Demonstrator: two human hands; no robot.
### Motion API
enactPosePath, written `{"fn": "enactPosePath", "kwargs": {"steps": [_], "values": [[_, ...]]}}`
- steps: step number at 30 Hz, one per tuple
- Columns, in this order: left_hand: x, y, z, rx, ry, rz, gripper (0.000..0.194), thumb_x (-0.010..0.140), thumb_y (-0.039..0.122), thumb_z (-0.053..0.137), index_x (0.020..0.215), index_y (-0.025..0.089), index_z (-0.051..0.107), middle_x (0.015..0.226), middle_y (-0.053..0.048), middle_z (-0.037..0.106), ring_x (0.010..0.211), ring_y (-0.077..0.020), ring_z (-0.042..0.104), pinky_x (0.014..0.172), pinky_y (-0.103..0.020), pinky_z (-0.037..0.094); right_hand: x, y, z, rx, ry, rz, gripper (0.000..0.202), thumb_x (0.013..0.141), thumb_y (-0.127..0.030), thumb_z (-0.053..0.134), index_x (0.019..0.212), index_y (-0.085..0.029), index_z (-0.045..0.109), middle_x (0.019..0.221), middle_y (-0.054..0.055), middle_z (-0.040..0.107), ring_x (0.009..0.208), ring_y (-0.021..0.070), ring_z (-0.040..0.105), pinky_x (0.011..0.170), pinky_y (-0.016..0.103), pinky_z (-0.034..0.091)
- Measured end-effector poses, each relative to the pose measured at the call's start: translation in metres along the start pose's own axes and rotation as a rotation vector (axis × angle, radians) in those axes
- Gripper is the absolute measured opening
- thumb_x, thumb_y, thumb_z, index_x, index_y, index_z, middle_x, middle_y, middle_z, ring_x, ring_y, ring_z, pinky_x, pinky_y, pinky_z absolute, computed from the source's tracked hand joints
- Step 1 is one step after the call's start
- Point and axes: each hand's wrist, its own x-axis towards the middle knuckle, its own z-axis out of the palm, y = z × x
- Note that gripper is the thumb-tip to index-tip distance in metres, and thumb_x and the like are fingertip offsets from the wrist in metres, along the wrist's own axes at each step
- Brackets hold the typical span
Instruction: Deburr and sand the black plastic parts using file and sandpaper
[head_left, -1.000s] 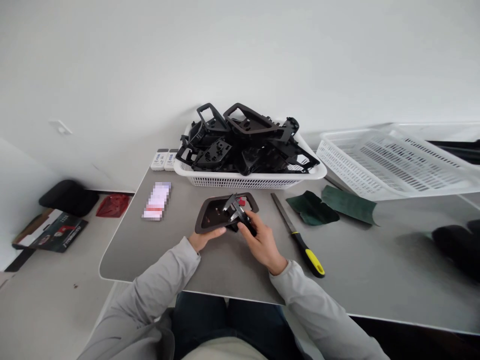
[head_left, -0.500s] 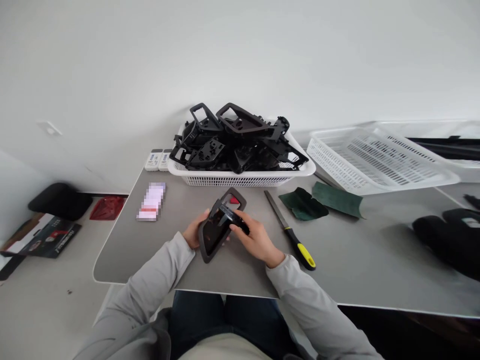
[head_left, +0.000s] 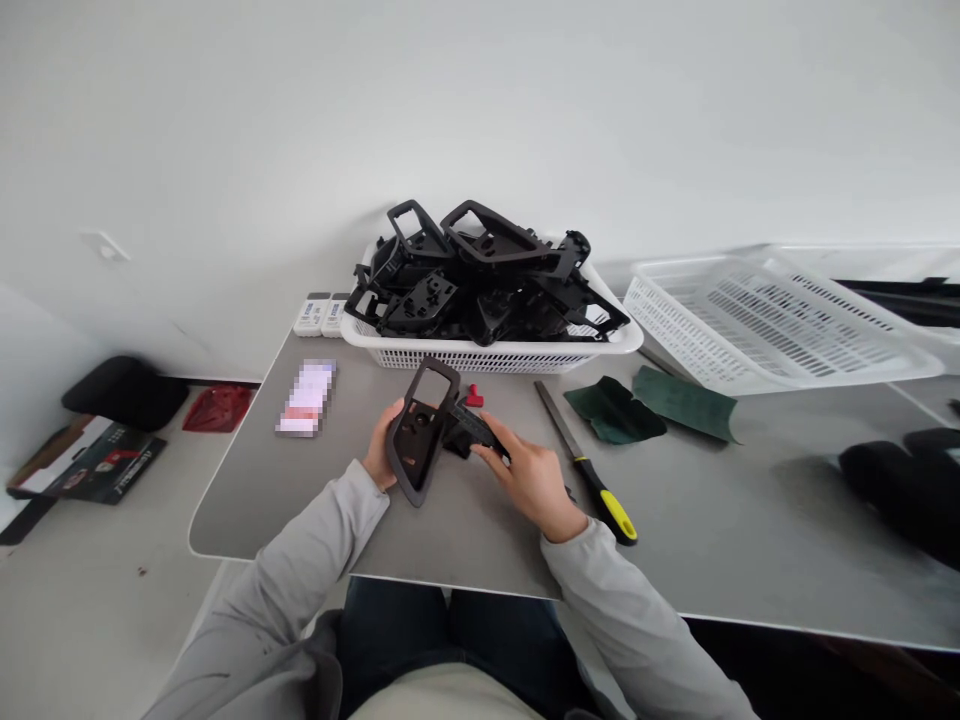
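Note:
My left hand [head_left: 384, 446] is closed round the left edge of a black plastic trim frame [head_left: 409, 452], tilted above the table, with an opening in its upper end. Between the fingers and thumb of my right hand [head_left: 534, 482] is a slim black piece [head_left: 480, 428]; its exact kind is unclear. Its far end reaches the frame's right edge, and I cannot tell whether they touch. Another dark part shows below that end, partly hidden. Just beyond lies a small red piece [head_left: 474, 397]. A file [head_left: 592, 480] with a black and yellow handle lies right of my right hand.
A white basket [head_left: 480, 358] heaped with black plastic parts [head_left: 487, 290] stands at the back. Green cloth pieces [head_left: 645, 405] lie to the right, before a tilted white basket [head_left: 757, 320]. On the left are a phone [head_left: 306, 398] and white boxes [head_left: 321, 314].
The trim frame has turned more upright and moved slightly up. My right hand has drawn the slim black piece off the frame's face to its right side. The red piece now shows beside the frame.

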Motion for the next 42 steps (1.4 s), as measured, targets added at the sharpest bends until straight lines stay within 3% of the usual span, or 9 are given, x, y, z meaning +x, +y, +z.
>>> {"fn": "enactPosePath", "kwargs": {"steps": [6, 28, 35, 38, 42], "values": [[-0.002, 0.002, -0.001, 0.001, -0.028, -0.084, 0.043, 0.077, 0.052, 0.055, 0.086, 0.013, 0.070, 0.081, -0.008, 0.072, 0.080, -0.0248, 0.067, 0.074, -0.035, 0.051, 0.000, 0.001, -0.003, -0.032, -0.016, -0.034, 0.046, 0.093, -0.046, 0.042, 0.127, -0.019, 0.055, 0.083, 0.007, 0.073, 0.063, 0.0172, 0.065, 0.054, 0.024, 0.041], [0.002, -0.001, -0.005, 0.039, -0.043, -0.069, 0.040, 0.078, 0.050, 0.053, 0.083, 0.014, 0.070, 0.076, -0.007, 0.071, 0.070, -0.0217, 0.066, 0.069, -0.033, 0.049, -0.004, -0.001, -0.004, -0.049, -0.005, 0.001, 0.051, 0.092, -0.055, 0.036, 0.116, -0.019, 0.064, 0.054, 0.003, 0.063, 0.045, 0.0159, 0.057, 0.047, 0.026, 0.033], [0.001, -0.001, -0.004, 0.011, 0.010, -0.081, 0.039, 0.075, 0.049, 0.056, 0.085, 0.013, 0.070, 0.077, -0.008, 0.071, 0.072, -0.0216, 0.066, 0.065, -0.030, 0.049, -0.001, -0.004, -0.004, -0.098, -0.030, 0.007, 0.048, 0.093, -0.051, 0.035, 0.115, -0.018, 0.062, 0.053, 0.002, 0.062, 0.045, 0.0167, 0.057, 0.045, 0.025, 0.029], [0.002, -0.002, -0.006, -0.030, 0.065, -0.133, 0.034, 0.072, 0.044, 0.057, 0.083, 0.014, 0.069, 0.075, -0.007, 0.071, 0.074, -0.0233, 0.067, 0.063, -0.032, 0.050, 0.002, -0.004, -0.005, -0.111, 0.017, 0.099, 0.044, 0.093, -0.046, 0.034, 0.112, -0.016, 0.061, 0.055, 0.002, 0.062, 0.046, 0.0165, 0.057, 0.046, 0.025, 0.030], [0.004, -0.004, -0.010, -0.086, 0.127, -0.028, 0.018, 0.064, 0.029, 0.064, 0.075, 0.015, 0.067, 0.070, -0.005, 0.070, 0.082, -0.0258, 0.067, 0.075, -0.037, 0.052, 0.002, -0.004, -0.005, -0.043, 0.062, 0.138, 0.042, 0.092, -0.043, 0.036, 0.112, -0.015, 0.060, 0.057, 0.001, 0.063, 0.048, 0.0157, 0.058, 0.048, 0.024, 0.034]]}}
